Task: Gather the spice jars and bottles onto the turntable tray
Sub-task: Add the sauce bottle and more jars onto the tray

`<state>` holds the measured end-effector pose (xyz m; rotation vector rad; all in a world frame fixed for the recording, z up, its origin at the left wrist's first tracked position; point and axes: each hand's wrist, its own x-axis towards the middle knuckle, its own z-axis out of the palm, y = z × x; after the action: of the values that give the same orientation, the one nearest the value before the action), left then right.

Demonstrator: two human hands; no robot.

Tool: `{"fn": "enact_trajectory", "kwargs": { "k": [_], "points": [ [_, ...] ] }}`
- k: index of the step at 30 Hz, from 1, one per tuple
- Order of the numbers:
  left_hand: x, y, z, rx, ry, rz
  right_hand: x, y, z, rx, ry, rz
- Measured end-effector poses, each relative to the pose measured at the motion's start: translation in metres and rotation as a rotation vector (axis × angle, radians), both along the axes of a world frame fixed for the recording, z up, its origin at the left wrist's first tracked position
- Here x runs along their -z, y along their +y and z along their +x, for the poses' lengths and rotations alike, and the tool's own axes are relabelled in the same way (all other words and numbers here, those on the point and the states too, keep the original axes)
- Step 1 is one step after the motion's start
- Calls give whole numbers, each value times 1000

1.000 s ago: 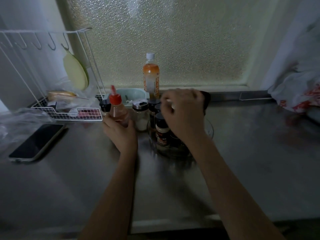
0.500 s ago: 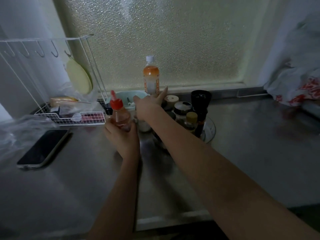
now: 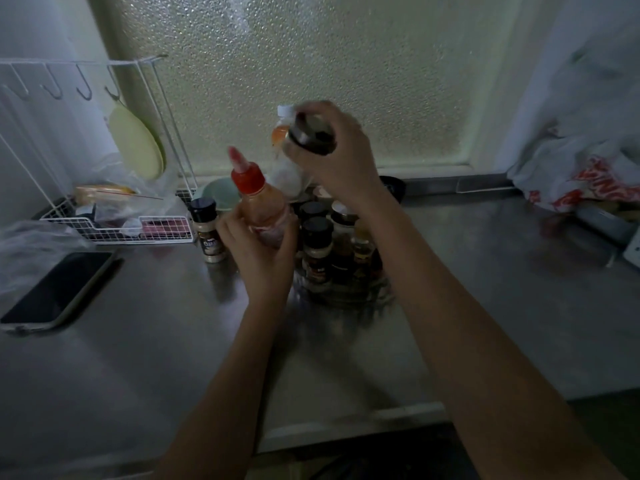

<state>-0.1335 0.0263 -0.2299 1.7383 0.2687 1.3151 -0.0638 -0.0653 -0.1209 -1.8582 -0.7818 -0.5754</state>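
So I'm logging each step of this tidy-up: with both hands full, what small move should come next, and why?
Probably lower the dark-lidded jar in the right hand into the jar cluster on the turntable tray. It is lifted right above the tray, nearer than the red-capped bottle in the left hand. The free spot is hard to see.

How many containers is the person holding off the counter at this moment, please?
2: the red-capped squeeze bottle in the left hand, and a dark-lidded jar raised in the right hand.
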Motion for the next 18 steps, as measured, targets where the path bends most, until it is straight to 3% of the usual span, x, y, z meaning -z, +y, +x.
{"fn": "enact_trajectory", "kwargs": {
  "k": [5,9,18],
  "points": [
    [4,-3,7,163,61,-10,0,-45,-12,111,-119,253],
    [9,4,12,286,132,-46,14,-81,-21,224,-65,437],
    [-2,2,9,526,158,-247,49,-119,-28,320,111,519]
  ]
}}
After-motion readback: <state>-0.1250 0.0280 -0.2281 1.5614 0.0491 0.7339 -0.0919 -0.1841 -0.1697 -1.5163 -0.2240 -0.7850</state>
